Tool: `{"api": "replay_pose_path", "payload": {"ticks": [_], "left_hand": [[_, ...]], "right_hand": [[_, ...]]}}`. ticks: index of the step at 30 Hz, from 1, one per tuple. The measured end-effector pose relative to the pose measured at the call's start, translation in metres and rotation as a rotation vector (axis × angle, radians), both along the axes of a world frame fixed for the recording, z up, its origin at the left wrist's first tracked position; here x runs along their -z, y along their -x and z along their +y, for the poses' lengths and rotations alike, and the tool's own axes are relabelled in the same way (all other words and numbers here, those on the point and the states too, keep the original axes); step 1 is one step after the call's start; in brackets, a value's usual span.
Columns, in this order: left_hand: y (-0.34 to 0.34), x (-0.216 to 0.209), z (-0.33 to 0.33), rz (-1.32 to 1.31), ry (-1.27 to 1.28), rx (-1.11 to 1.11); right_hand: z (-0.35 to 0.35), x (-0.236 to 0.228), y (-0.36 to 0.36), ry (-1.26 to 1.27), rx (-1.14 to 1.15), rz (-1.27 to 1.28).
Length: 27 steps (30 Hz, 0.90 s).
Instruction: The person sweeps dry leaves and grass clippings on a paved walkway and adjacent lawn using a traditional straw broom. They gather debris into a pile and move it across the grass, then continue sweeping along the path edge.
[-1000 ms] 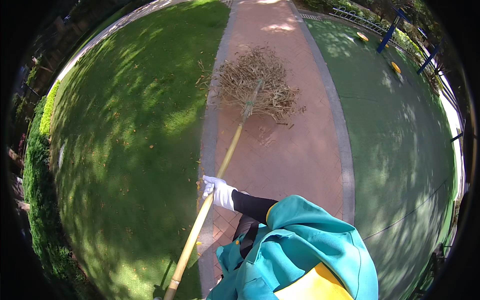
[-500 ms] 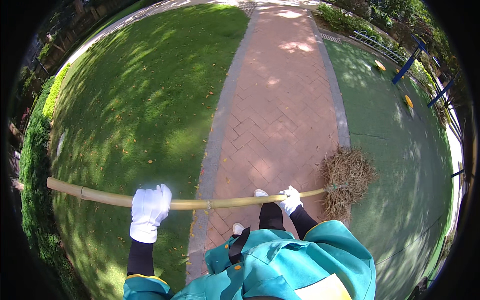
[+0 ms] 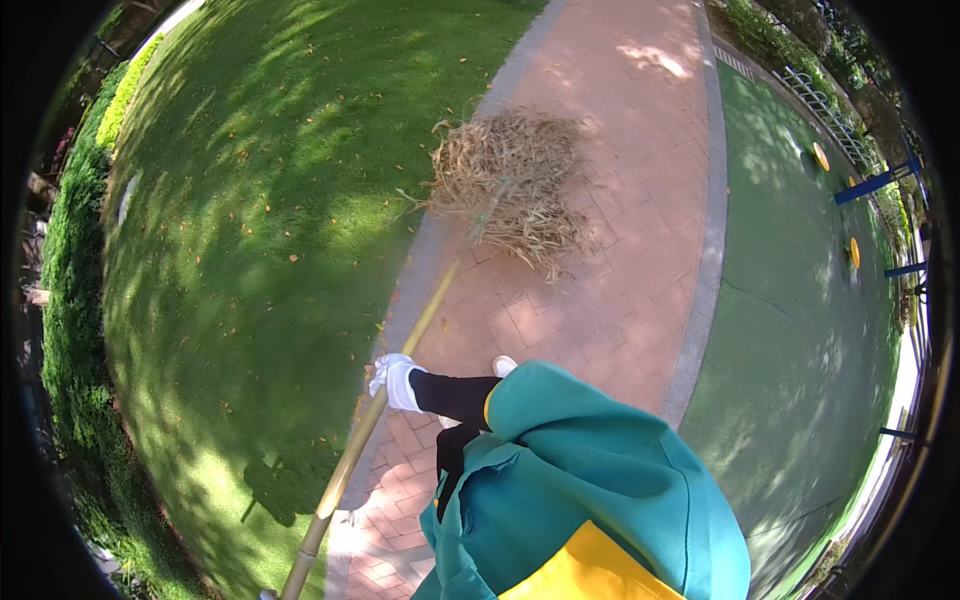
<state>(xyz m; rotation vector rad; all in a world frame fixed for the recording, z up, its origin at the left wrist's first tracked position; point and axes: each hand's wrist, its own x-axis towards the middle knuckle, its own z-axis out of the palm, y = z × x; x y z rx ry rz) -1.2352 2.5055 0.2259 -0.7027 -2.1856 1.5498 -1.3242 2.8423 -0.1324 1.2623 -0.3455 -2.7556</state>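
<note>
One broom [image 3: 424, 318] in play, running from near left to far centre, long bamboo handle [image 3: 331, 500] slanting across the left edge of the brick path [image 3: 640, 200]. Right hand [image 3: 393, 380], white glove, is wrapped around the handle about mid-length, fingers closed. Left hand [image 3: 268, 595] is just a pale sliver at the near end of the pole, cut off by the view; can't tell its grip. Bristle head [image 3: 510, 190] is a wide bundle of dry tan twigs, bound with green ties [image 3: 485, 217] where it meets the pole. It sits over the far part of the path, its left side overlapping the grey border [image 3: 410, 280] and reaching the lawn [image 3: 260, 290]. Contact with the bricks: can't tell. Right arm, black sleeve under a teal jacket [image 3: 600, 450] with a yellow panel [image 3: 585, 570], crosses over from the right. White shoe [image 3: 504, 366] on the bricks just right of the glove. Lawn at left is sun-dappled, small leaves scattered on it, hedge [image 3: 75, 330] along its left side. Right of the path: second grey border [image 3: 712, 200], then green paving [image 3: 800, 330] with blue posts [image 3: 865, 187] and yellow discs [image 3: 855, 252] farther right. Metal rack [image 3: 822, 108] at far right.
</note>
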Motion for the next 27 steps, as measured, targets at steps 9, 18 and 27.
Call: {"api": "replay_pose_path", "payload": {"ticks": [9, 18, 27], "left_hand": [[-0.056, 0.085, 0.095, -0.408, -0.786, -0.363], [0.084, 0.128, 0.054, -0.518, -0.808, -0.535], [0.236, 0.161, 0.304, -0.711, -0.722, 0.211]], "right_hand": [[0.092, -0.009, 0.136, -0.262, -0.142, 0.301], [0.146, -0.024, 0.113, -0.291, 0.018, 0.137], [0.352, 0.030, -0.043, -0.280, 0.664, -0.144]]}}
